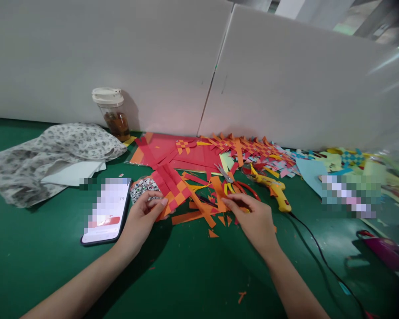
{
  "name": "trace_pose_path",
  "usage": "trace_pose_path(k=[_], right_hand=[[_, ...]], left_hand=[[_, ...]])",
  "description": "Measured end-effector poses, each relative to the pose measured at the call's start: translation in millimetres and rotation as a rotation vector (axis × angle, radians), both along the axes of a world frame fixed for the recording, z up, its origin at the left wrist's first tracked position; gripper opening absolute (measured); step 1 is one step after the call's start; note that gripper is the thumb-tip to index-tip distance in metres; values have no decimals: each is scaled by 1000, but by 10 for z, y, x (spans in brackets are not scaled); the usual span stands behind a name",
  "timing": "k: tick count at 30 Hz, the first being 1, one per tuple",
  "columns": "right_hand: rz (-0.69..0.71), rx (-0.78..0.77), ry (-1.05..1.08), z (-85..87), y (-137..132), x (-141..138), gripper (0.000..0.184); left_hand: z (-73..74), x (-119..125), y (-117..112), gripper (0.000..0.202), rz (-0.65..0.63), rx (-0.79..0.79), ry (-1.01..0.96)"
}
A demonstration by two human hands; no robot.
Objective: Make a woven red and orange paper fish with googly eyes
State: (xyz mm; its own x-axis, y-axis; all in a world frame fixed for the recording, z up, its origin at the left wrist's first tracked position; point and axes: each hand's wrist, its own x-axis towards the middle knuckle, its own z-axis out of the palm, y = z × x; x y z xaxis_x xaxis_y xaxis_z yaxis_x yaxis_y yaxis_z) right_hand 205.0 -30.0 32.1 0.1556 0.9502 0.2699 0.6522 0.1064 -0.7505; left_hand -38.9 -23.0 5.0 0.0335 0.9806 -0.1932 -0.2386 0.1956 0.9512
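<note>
In the head view, the left hand (144,215) pinches a woven red-and-orange paper piece (177,191) between thumb and fingers, holding it tilted above the green table (199,274), its loose red strips pointing away from the person; the right hand (254,217), well apart from it, has thumb and forefinger closed on an orange strip (218,190). Between the hands, orange scraps (186,217) lie scattered on the table. Just left of the woven piece sits a container of googly eyes (142,189), with a lit phone (108,210) beside it. Beyond the right hand lie red-handled scissors (248,188) and a yellow glue gun (276,194), and farther back, woven paper fish (239,146) heap up near the pale partition (286,88)
</note>
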Motion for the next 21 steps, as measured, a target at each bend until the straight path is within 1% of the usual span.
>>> trace_pose_path(k=[2, 4, 6, 9, 12, 17, 19, 21], right_hand=[[-51, -37, 209, -29, 10, 4, 25], [-29, -122, 416, -51, 23, 2, 30], [7, -196, 552, -60, 34, -6, 32], [12, -235, 632, -58, 40, -16, 31], [-9, -207, 664, -62, 49, -16, 26], [-87, -157, 762, -60, 65, -30, 19], [-67, -164, 821, -36, 50, -37, 19], [19, -191, 904, 0, 20, -41, 19]], left_hand=[[2, 3, 0, 27, -3, -3, -13], [7, 5, -4, 27, -2, -10, -30], [12, 4, -10, 28, 1, -12, -38], [10, 0, -15, 28, -2, 0, -37], [-6, -1, -7, 27, -5, 9, -38], [-27, 2, 11, 25, 8, 17, -34], [-24, -1, 7, 25, 16, 22, -17], [-16, -7, -1, 25, 25, 27, -5]])
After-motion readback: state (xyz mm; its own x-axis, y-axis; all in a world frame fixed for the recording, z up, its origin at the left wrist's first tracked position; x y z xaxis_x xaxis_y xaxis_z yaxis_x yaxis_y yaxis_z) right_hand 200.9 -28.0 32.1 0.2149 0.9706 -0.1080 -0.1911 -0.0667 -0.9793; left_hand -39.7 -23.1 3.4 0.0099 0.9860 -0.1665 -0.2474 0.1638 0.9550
